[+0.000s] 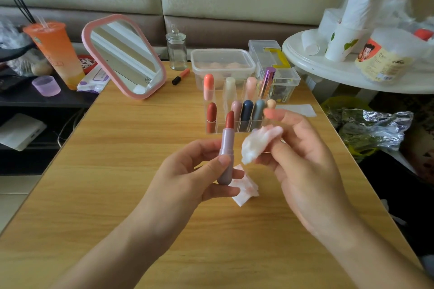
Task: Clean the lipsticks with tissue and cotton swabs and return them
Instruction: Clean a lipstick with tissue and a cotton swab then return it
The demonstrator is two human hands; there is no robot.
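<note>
Above the middle of the wooden table [117, 171], in the left hand [187, 176]: one uncapped lipstick [226, 147], lilac tube, brick-red bullet exposed, upright with a slight lean to the right; thumb and fingers curled round the lower tube. Just to its right, in the right hand [303, 164]: crumpled white tissue [258, 144], faintly pink-stained, pinched between thumb and fingers, forefinger stretched out above it; close beside the bullet, not touching. On the table beneath both hands: flattened used tissue [244, 192] with pink smears, partly hidden by the left fingers. Behind, at mid-table: clear acrylic organizer [242, 126], capped lipsticks standing in its compartments; back row coral, pale cream and pink, with a metallic purple tube [266, 82] leaning at the right end; front row red, pink, navy, grey-green and peach. Behind the organizer: lidded plastic box [222, 63] of peach sponges; lidded glass jar [176, 51] to its left. In front of the jar: orange-and-black tube [180, 76], lying flat. At back left of the table: pink-framed mirror [124, 56], tilted back. Off the table, far left: orange drink cup [55, 53] with straw
</note>
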